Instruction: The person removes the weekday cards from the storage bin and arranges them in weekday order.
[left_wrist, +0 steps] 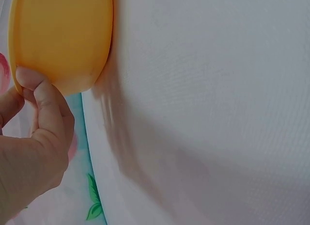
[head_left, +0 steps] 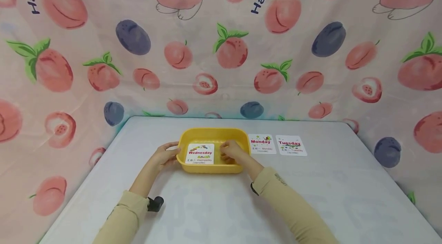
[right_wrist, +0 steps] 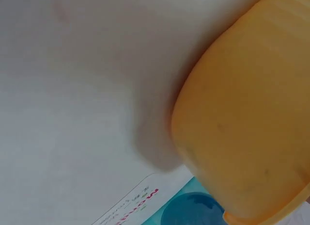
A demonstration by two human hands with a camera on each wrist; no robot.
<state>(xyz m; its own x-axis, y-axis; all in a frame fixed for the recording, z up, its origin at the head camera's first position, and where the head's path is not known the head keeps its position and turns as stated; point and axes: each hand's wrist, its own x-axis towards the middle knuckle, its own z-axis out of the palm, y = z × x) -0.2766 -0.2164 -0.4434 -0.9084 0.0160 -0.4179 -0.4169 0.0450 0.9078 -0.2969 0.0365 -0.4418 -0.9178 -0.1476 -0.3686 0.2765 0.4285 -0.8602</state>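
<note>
At the left end of the yellow, round-cornered plastic tray (head_left: 212,168), I see the left hand (head_left: 167,155) pinching the edge between thumb and fingers. Just inside lies the white, squarish card printed Wednesday (head_left: 200,154), between the two hands: just left of the right hand (head_left: 232,151), which alone reaches into the tray with it. The tray's long axis runs left to right; the card shows me no clear long axis. The right hand's fingers bend, but from this angle I can't tell whether they grasp anything. Farther right, on the white table (head_left: 221,209), the white, squarish card printed Monday (head_left: 262,144) sits just beside the tray, and the matching card printed Tuesday (head_left: 291,146) lies right of it.
</note>
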